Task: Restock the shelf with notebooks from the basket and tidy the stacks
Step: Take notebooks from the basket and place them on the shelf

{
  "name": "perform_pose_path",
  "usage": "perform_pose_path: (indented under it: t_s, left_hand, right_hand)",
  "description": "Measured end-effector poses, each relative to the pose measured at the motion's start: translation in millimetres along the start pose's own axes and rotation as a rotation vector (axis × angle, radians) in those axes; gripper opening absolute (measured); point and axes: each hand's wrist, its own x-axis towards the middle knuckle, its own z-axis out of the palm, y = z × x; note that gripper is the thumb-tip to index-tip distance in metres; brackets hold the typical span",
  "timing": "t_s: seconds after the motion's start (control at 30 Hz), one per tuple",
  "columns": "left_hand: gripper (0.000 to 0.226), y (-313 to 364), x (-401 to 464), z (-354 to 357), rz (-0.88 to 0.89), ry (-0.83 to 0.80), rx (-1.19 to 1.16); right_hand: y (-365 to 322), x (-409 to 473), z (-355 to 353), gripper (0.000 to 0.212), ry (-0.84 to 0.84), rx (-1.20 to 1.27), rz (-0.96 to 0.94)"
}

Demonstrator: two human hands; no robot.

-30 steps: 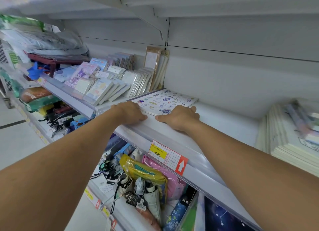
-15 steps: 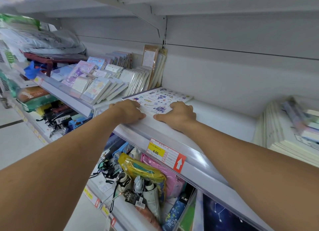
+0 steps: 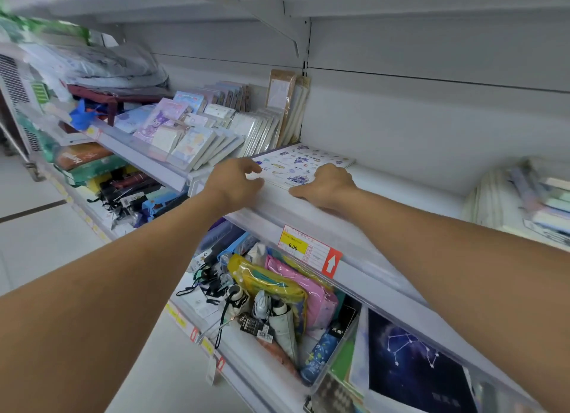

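Both hands rest at the near edge of a notebook lying flat on the shelf. Left hand sits at the notebook's left corner, fingers curled, fingertips on the cover. Right hand presses knuckles-up against its right side, fingers bent under; whether it grips is unclear. A price tag hangs below the notebook.

matt white metal shelf, glossy printed paper notebook
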Motion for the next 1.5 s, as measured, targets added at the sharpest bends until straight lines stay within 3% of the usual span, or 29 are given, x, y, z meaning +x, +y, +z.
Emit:
perform_pose_path:
  t_s: [0.07, 0.1, 0.17, 0.23, 0.27, 0.33, 0.4, 0.5, 0.57, 0.67, 0.77, 0.83, 0.9, 0.93, 1.0, 1.13, 1.23, 1.3, 1.33, 1.4, 1.43, 1.5]
  left_hand:
    - [0.031, -1.2, -31.0, -8.7, 0.031, 0.071, -0.098]
    - [0.030, -4.3, -49.2, -13.0, 0.039, 0.109, -0.139]
    - [0.027, -19.9, -93.2, -17.2, 0.013, 0.158, -0.223]
    - [0.021, -51.4, -149.6, -8.8, -0.142, 0.116, -0.282]
    - [0.016, -71.4, -183.0, 1.0, -0.255, 0.059, -0.271]
    - [0.009, -111.3, -260.1, 23.4, -0.504, -0.097, -0.205]
    - [0.009, -143.3, -341.4, 45.6, -0.692, -0.268, -0.126]
    - [0.024, -174.2, -424.1, 66.9, -0.940, -0.382, -0.039]
    - [0.039, -186.0, -449.9, 72.3, -1.055, -0.338, 0.022]
    - [0.041, -188.3, -476.2, 71.3, -1.188, -0.356, 0.010]
    - [0.044, -191.6, -505.1, 84.0, -1.436, -0.367, -0.392]
    - [0.038, -190.0, -512.0, 89.0, -1.568, -0.290, -0.607]
    - [0.017, -186.1, -512.8, 88.8, -1.626, -0.205, -0.710]
    - [0.021, -184.0, -512.9, 87.5, -1.647, -0.173, -0.743]
    - [0.018, -182.4, -511.9, 85.9, -1.643, -0.120, -0.832]
    - [0.008, -175.5, -503.3, 76.8, -1.532, 0.074, -1.067]
    - [0.010, -162.8, -493.4, 66.2, -1.415, 0.048, -1.227]
    - [0.012, -158.3, -486.9, 62.2, -1.332, 0.053, -1.146]
    - [0.016, -158.7, -484.3, 60.0, -1.294, 0.101, -1.034]
    - [0.018, -161.9, -477.5, 47.2, -1.131, 0.123, -0.653]
    - [0.018, -163.3, -474.7, 38.3, -1.014, 0.080, -0.441]
    - [0.027, -167.7, -470.7, 22.7, -0.815, 0.029, -0.181]
  right_hand:
    - [-16.5, -17.5, -20.8, 0.051, -0.064, -0.107, -0.071]
    - [-26.2, -31.5, -30.1, 0.052, -0.007, -0.122, -0.134]
    - [-46.3, -73.4, -33.3, 0.045, 0.285, -0.011, -0.295]
    - [-62.8, -135.6, -6.4, 0.030, 0.537, 0.299, -0.526]
    - [-65.7, -167.4, 21.1, 0.026, 0.509, 0.429, -0.594]
    - [-59.4, -223.7, 97.4, 0.023, 0.146, 0.426, -0.565]
    - [-33.1, -269.2, 182.6, 0.033, -0.350, 0.222, -0.356]
    - [18.5, -319.5, 267.5, 0.063, -0.706, -0.019, -0.107]
    - [41.4, -345.9, 291.0, 0.086, -0.758, -0.026, -0.010]
    - [53.7, -375.7, 306.1, 0.095, -0.661, -0.094, -0.077]
    - [57.2, -387.3, 312.9, 0.081, -0.544, -0.162, -0.114]
    - [59.6, -386.7, 313.8, 0.070, -0.538, -0.160, -0.099]
    - [60.9, -380.2, 311.6, 0.050, -0.548, -0.144, -0.064]
    - [60.2, -375.6, 308.4, 0.036, -0.559, -0.154, -0.055]
    - [59.3, -363.9, 297.0, 0.019, -0.709, -0.122, -0.031]
    - [61.4, -345.5, 256.6, 0.004, -1.237, 0.313, 0.295]
    - [72.4, -334.4, 243.6, 0.018, -1.381, 0.358, 0.267]
    - [77.5, -330.7, 245.7, 0.019, -1.353, 0.330, 0.262]
    - [78.7, -330.3, 250.9, 0.017, -1.263, 0.344, 0.267]
    - [80.2, -330.3, 268.1, 0.019, -0.912, 0.347, 0.223]
    - [79.2, -332.6, 276.0, 0.029, -0.776, 0.273, 0.142]
    - [74.1, -346.4, 287.2, 0.056, -0.735, 0.068, 0.006]
